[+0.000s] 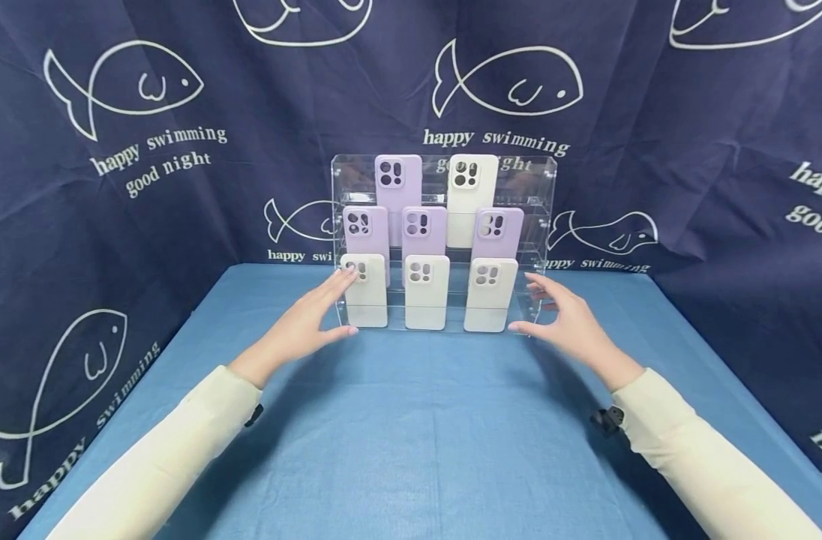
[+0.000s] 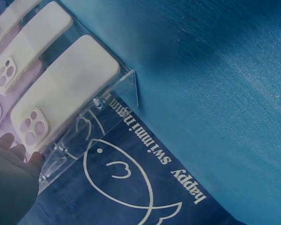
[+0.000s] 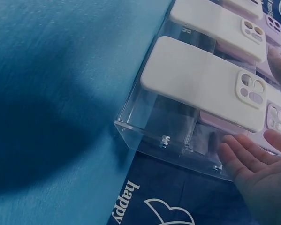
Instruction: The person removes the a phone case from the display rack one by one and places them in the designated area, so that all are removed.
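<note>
Eight phone cases stand in a clear tiered stand (image 1: 523, 180), which rises between the left hand (image 1: 310, 319) and the right hand (image 1: 576, 322). Both hands are spread, fingers nearly straight and thumbs well apart from them, and neither has hold of anything. Left fingertips reach across the upper outer edge of the left white case (image 1: 367, 300); whether they touch it I cannot tell. Just beside the right thumb is the lower corner of the right white case (image 1: 490, 304).

The likeliest trouble, I judge, is a sideways nudge: left fingers pressing inward could tilt the left white case or lift it from its tier. Uneven pushing by one hand might turn the stand on the blue cloth (image 1: 411, 435), and a jolt could shake cases loose, since they seem merely to lean in place.

Of the tiers, the lowest, nearest both hands, carries three white cases, with the middle white case (image 1: 426, 300) midway between the hands. Behind it, farther from the hands, the second holds three purple cases (image 1: 427, 236). The top tier, farthest off, holds the upper purple case (image 1: 403, 191) toward the left hand and the upper white case (image 1: 472, 199) toward the right.
</note>
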Action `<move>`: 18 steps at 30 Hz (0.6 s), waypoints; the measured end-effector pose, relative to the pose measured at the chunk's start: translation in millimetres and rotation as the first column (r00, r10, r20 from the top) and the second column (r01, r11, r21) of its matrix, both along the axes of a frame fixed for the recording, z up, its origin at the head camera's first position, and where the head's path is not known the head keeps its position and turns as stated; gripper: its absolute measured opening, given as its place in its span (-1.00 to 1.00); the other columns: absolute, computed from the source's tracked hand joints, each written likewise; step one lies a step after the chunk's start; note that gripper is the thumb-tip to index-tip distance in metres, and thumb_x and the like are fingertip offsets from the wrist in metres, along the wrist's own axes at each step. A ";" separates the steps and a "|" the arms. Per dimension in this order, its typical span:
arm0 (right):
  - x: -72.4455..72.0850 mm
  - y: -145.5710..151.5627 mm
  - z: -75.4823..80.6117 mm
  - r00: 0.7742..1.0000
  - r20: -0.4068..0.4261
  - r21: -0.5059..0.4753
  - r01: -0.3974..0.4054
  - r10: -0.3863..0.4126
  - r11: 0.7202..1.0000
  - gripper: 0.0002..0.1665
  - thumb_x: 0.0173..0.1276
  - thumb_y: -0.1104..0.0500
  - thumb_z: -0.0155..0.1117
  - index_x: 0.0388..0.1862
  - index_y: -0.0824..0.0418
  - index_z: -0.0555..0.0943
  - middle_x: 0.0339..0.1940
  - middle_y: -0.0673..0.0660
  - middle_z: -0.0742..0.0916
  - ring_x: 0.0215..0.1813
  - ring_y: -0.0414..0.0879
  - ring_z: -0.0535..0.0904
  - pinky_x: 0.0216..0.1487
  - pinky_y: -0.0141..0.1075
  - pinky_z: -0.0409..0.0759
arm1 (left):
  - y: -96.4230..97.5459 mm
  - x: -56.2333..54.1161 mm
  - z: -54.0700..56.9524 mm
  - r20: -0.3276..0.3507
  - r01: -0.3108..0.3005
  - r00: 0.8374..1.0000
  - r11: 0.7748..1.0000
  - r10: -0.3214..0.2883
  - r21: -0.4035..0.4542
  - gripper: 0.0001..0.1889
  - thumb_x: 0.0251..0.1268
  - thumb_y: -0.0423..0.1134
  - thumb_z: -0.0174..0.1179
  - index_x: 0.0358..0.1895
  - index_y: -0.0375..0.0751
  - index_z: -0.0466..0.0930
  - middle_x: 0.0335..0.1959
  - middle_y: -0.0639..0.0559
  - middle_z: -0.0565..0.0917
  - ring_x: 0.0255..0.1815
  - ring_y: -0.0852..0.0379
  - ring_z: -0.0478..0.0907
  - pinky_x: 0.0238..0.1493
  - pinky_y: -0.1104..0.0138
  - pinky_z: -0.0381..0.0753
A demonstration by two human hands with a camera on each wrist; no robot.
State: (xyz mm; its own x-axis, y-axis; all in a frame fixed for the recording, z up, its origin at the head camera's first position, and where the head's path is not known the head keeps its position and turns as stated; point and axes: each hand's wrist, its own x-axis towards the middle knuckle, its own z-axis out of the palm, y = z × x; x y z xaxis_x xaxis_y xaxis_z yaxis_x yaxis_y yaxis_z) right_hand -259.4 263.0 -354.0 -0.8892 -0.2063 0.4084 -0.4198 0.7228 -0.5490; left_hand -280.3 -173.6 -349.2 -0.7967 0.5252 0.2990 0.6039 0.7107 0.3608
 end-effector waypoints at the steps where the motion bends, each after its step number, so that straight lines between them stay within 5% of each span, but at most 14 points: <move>1: -1.2 -0.2 0.3 1.000 -0.011 -0.015 0.001 -0.001 1.000 0.03 0.04 -0.03 0.59 0.44 0.18 0.31 0.15 0.29 0.61 0.13 0.22 0.57 0.20 0.10 0.60 | -0.9 -1.7 -0.5 0.015 -0.009 1.000 1.000 0.008 0.020 -0.05 0.25 0.06 0.29 0.58 0.13 -0.14 0.60 -0.01 -0.07 0.59 -0.09 -0.08 0.55 -0.19 0.02; 10: -6.5 -1.3 6.7 0.994 -0.102 -0.078 0.033 -0.041 0.996 -0.13 0.04 0.12 0.59 0.33 0.25 0.44 0.06 0.28 0.68 0.05 0.20 0.65 0.14 0.02 0.65 | -8.9 -9.8 -4.1 0.045 -0.043 0.998 0.982 0.035 0.183 -0.03 0.22 -0.13 0.35 0.58 0.10 -0.12 0.60 0.01 -0.03 0.58 -0.10 -0.03 0.58 -0.10 0.03; 18: -13.6 -3.0 9.7 0.993 -0.114 -0.109 0.029 -0.042 0.994 -0.18 0.04 0.18 0.58 0.29 0.33 0.46 0.03 0.30 0.69 0.03 0.19 0.66 0.14 -0.03 0.66 | -12.7 -15.5 -8.1 0.056 -0.117 0.993 0.961 0.106 0.252 -0.04 0.19 -0.06 0.37 0.56 -0.01 -0.05 0.57 -0.07 0.07 0.55 -0.15 0.04 0.56 -0.13 0.09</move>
State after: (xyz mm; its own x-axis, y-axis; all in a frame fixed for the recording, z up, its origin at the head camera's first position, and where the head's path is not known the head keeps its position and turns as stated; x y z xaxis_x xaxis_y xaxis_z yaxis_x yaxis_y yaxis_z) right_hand -273.0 260.0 -344.2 -0.8406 -0.1250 0.5271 -0.4603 0.6779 -0.5733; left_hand -295.8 -186.3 -357.3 -0.8604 0.3433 0.3765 0.5067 0.6543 0.5614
